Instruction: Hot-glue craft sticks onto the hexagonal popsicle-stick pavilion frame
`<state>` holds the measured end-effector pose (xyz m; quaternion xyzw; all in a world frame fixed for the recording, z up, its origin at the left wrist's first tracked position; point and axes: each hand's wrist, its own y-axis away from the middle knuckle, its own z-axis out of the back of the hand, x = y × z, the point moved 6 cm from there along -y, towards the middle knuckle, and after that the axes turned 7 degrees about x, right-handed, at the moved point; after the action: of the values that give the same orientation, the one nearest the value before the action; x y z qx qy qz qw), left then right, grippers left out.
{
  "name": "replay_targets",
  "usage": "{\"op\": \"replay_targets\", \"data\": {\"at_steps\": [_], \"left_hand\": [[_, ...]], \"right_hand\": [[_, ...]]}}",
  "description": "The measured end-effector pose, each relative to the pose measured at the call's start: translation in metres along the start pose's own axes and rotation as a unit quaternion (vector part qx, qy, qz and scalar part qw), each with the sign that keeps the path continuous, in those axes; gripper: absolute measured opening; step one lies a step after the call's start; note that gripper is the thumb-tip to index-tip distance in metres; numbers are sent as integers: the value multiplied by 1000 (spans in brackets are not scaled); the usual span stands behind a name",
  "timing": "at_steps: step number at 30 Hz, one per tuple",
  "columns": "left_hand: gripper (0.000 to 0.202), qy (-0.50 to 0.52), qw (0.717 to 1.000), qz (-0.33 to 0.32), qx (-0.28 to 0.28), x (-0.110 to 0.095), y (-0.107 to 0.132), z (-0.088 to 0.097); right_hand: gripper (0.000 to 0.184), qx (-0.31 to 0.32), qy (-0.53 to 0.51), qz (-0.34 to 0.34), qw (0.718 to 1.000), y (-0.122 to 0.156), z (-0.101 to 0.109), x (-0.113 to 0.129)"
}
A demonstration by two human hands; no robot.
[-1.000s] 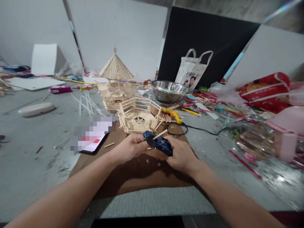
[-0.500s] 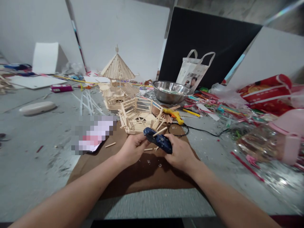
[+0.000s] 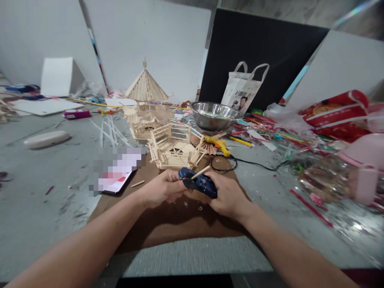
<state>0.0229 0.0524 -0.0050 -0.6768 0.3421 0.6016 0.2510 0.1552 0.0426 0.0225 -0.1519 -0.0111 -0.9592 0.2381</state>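
Note:
My right hand (image 3: 229, 195) is closed round a dark blue cutter (image 3: 198, 182) held over the brown mat (image 3: 180, 224). A thin wooden stick (image 3: 200, 173) pokes out through the cutter's jaws. My left hand (image 3: 163, 187) is closed, pinching the stick's near end at the cutter's left side. Just beyond my hands stands a low six-sided stick fence frame (image 3: 174, 147). Behind it rises a stick pavilion (image 3: 147, 102) with a pointed roof.
A yellow glue gun (image 3: 218, 145) with a black cord lies right of the frame. A steel bowl (image 3: 215, 115) and a paper bag (image 3: 243, 90) stand behind. A phone (image 3: 117, 170) lies left of the mat. Wrappers and a pink-capped bottle (image 3: 342, 176) clutter the right.
Both hands stay joined at the cutter and stick, with only small shifts. The loose short sticks seen under the cutter half a second ago are now hidden by my hands.

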Motion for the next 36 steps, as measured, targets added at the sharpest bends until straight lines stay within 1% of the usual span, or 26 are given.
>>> {"op": "replay_targets", "data": {"at_steps": [3,6,8,11,13,15,19,22,25,29,32,34,36], "left_hand": [[27,-11,1000,-8,-6,-2,0,1],[29,-72,996,-31,-45,-9,0,1],[29,-128,987,-66,-73,-17,0,0],[27,-203,965,-125,-112,-26,-1,-1],[25,-232,952,-143,-138,-28,-1,0],[24,-239,948,-150,-148,-28,0,0],[24,-197,964,-125,-127,-24,0,0],[26,-158,976,-105,-109,-22,1,0],[30,-142,979,-103,-107,-20,0,0],[32,-141,976,-112,-124,-17,-2,2],[30,-170,971,-97,-141,-15,-4,4],[28,-211,961,-80,-161,-16,-5,4],[27,-273,941,-71,-187,-20,-5,2]], "right_hand": [[33,7,13,-8,1000,0,0,0],[33,7,25,-23,999,1,-1,-2],[32,2,30,-35,999,1,-1,-3],[28,-1,41,-47,998,0,-2,-5],[28,-2,46,-56,997,-1,-1,-5],[32,-5,44,-58,997,-3,0,-5],[43,-7,28,-38,999,-6,1,-3],[41,0,21,-37,999,-5,0,-5],[35,3,24,-45,999,-2,-1,-6],[25,12,37,-64,997,0,-1,-5],[18,22,43,-82,995,1,0,-4],[14,30,27,-100,994,1,3,-3],[11,41,-20,-111,993,2,7,-4]]}}
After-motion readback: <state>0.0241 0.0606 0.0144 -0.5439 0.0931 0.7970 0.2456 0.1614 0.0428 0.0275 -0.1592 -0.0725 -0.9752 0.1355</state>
